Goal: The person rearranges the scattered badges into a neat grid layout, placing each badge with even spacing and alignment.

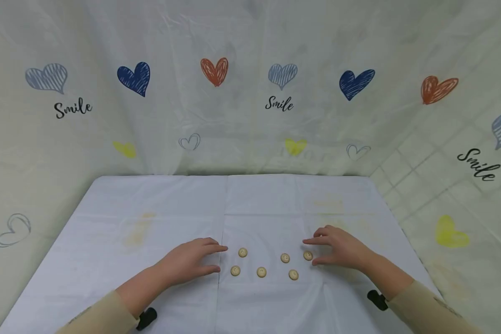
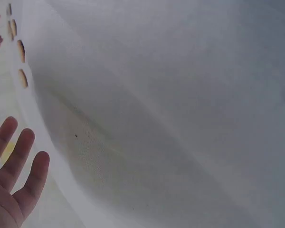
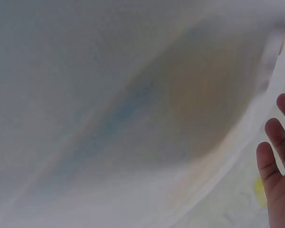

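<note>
Altogether, two hands (image 1: 189, 261) (image 1: 345, 249), loosely spread, flank six round tan buttons (image 1: 261, 272), probably wooden.

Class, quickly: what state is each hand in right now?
Left hand: open, holding nothing.
Right hand: open, holding nothing, thumb near a tan disc.

Booth-like setting, pale sheeting (image 1: 242, 111) printed with hearts (image 1: 134, 80) and "Smile" lettering (image 1: 279, 104), white-covered table (image 1: 183, 199), room type unclear.
</note>
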Demonstrator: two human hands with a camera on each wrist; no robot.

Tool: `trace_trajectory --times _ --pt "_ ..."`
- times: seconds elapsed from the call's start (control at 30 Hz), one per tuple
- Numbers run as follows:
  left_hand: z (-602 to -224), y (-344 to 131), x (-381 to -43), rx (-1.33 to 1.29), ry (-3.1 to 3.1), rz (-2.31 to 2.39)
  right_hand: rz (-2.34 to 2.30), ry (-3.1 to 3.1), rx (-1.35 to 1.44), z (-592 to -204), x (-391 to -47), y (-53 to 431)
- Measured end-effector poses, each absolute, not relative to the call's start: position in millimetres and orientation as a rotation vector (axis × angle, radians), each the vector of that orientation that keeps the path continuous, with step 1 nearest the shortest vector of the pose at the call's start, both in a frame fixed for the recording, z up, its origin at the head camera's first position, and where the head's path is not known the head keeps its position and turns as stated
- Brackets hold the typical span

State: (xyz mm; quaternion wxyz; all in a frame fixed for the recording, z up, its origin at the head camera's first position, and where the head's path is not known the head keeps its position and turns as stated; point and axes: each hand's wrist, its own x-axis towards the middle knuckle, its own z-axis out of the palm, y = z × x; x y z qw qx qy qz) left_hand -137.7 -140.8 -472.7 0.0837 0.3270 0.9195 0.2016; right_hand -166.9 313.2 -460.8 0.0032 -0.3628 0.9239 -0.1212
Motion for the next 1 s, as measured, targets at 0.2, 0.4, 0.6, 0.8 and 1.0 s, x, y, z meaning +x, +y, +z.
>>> trace_trajectory --times 0.2,0.4,0.6,0.8,1.0 --pt "-479 -129 -147 0.986 2.648 0.669 -0.359 2.824 -1.091 -466 -174 315" --pt "-482 -115 -149 0.963 2.575 0.708 -0.347 2.796 -1.050 -472 -178 315" --pt "-488 -109 -152 0.954 2.548 0.704 -0.363 2.794 -1.087 -474 -179 312" --pt "-490 -106 -152 0.972 2.566 0.684 -0.384 2.817 -1.199 -476 -178 313" --pt "-490 -103 -151 0.989 2.594 0.660 -0.424 2.833 -1.261 -479 -178 313"
